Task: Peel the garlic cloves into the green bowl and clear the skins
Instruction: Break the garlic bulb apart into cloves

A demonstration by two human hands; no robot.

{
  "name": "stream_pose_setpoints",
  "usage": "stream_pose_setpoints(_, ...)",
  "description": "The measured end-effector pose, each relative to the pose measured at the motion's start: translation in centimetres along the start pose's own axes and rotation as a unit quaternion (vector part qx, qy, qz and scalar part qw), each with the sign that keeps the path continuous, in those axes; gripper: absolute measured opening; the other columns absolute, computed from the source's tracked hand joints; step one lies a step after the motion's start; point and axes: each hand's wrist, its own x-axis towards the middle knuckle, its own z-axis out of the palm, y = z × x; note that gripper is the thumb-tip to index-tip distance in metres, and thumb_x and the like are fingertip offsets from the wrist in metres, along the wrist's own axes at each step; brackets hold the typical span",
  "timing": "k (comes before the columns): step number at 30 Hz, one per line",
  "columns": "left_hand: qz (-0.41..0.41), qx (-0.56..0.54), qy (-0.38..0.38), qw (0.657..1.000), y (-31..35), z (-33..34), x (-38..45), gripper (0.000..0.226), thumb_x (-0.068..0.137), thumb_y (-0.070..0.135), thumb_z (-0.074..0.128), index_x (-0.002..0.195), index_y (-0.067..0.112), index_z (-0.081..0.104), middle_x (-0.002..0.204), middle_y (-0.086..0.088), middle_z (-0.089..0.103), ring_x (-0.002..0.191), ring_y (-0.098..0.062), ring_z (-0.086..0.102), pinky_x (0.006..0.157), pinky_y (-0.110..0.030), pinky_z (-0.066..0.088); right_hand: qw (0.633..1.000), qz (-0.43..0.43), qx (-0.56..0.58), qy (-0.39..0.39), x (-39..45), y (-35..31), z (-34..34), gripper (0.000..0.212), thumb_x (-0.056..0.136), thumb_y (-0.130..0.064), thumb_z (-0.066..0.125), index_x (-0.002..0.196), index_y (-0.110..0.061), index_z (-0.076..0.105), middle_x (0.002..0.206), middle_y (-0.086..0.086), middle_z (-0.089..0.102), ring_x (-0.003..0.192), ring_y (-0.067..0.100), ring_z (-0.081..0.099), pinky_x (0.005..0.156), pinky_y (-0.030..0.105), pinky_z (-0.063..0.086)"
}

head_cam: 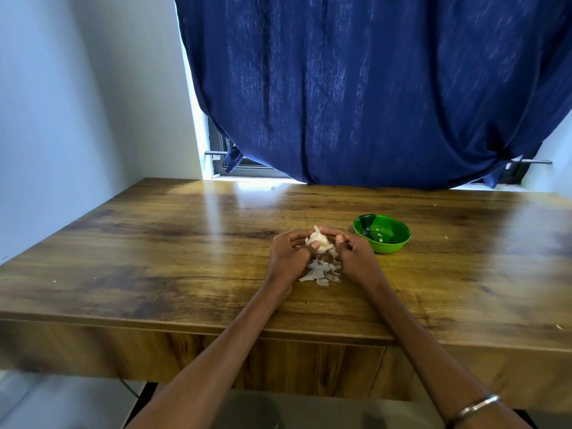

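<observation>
A white garlic bulb (319, 241) with loose papery skin is held just above the wooden table (154, 243). My left hand (288, 255) grips it from the left, and my right hand (353, 255) grips it from the right, both thumbs pressing on its near side. Under the hands lies a small pile of torn garlic skins (322, 272). The green bowl (382, 233) stands just right of my right hand; a small pale piece lies inside it.
A dark blue curtain (371, 88) hangs over the window behind the table's far edge. A white wall runs along the left. A few tiny skin flecks lie scattered on the table. The table's front edge is near my forearms.
</observation>
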Motion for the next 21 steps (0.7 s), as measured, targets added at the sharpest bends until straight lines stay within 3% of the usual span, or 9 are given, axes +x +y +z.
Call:
stream_pose_setpoints(4,0.011,-0.002,-0.006,1.000,0.15,-0.08,-0.17,0.030,0.089,0.009,0.073,0.119,0.013,0.071,0.106,-0.003,0.076,0.097,-0.017,0.073,0.082,-0.034,0.061,1.000,-0.009,-0.009,-0.020,-0.16,-0.28,0.06,0.032,0.106,-0.020,0.052,0.135,-0.016,0.064,0.128,-0.004,0.066,0.109,0.002,0.061,0.083,0.006,0.045)
stream_pose_setpoints(6,0.002,-0.022,-0.020,1.000,0.32,-0.12,-0.24,0.031,0.091,0.008,0.072,0.121,0.010,0.070,0.108,-0.006,0.075,0.091,-0.017,0.074,0.075,-0.028,0.062,1.000,-0.017,0.000,-0.024,-0.14,-0.11,0.12,0.036,0.102,-0.021,0.059,0.138,-0.017,0.062,0.132,-0.002,0.067,0.107,-0.003,0.062,0.083,0.006,0.049)
stream_pose_setpoints(9,-0.002,-0.044,-0.041,0.998,0.53,-0.21,-0.36,0.031,0.091,0.009,0.071,0.122,0.006,0.069,0.108,-0.008,0.075,0.088,-0.015,0.075,0.074,-0.025,0.060,1.000,-0.021,-0.011,-0.013,0.00,0.10,0.12,0.037,0.102,-0.018,0.059,0.139,-0.018,0.059,0.137,0.002,0.065,0.116,0.003,0.061,0.082,0.002,0.047)
stream_pose_setpoints(12,0.002,-0.032,-0.038,0.999,0.86,-0.13,-0.61,0.033,0.083,0.021,0.081,0.113,0.011,0.073,0.102,-0.002,0.076,0.091,-0.011,0.073,0.077,-0.023,0.059,0.999,-0.030,-0.018,-0.023,-0.06,0.10,0.12,0.038,0.104,-0.016,0.056,0.142,-0.021,0.057,0.137,0.001,0.065,0.114,0.007,0.064,0.083,0.008,0.051)
stream_pose_setpoints(15,-0.010,-0.028,-0.036,0.999,0.83,-0.07,-0.53,0.033,0.079,0.018,0.084,0.109,0.008,0.073,0.098,-0.003,0.076,0.092,-0.014,0.073,0.074,-0.021,0.059,0.998,-0.049,-0.033,-0.032,-0.19,0.25,0.18,0.038,0.105,-0.015,0.053,0.142,-0.024,0.056,0.130,-0.001,0.069,0.085,0.001,0.066,0.073,0.014,0.053)
stream_pose_setpoints(18,-0.004,-0.021,-0.019,1.000,0.81,0.03,-0.46,0.032,0.079,0.017,0.084,0.107,0.007,0.074,0.096,-0.003,0.077,0.090,-0.015,0.073,0.071,-0.021,0.059,0.998,-0.052,-0.032,-0.031,-0.17,0.22,0.03,0.037,0.104,-0.015,0.054,0.140,-0.024,0.059,0.126,0.001,0.072,0.106,0.005,0.067,0.087,0.016,0.052)
stream_pose_setpoints(21,0.005,-0.001,0.004,1.000,0.64,0.26,-0.43,0.035,0.078,0.020,0.086,0.109,0.008,0.075,0.096,-0.004,0.077,0.088,-0.014,0.074,0.074,-0.028,0.062,0.998,-0.057,-0.040,-0.012,-0.38,0.14,0.34,0.036,0.103,-0.011,0.055,0.136,-0.023,0.063,0.111,-0.001,0.077,0.097,0.008,0.070,0.081,0.019,0.054)
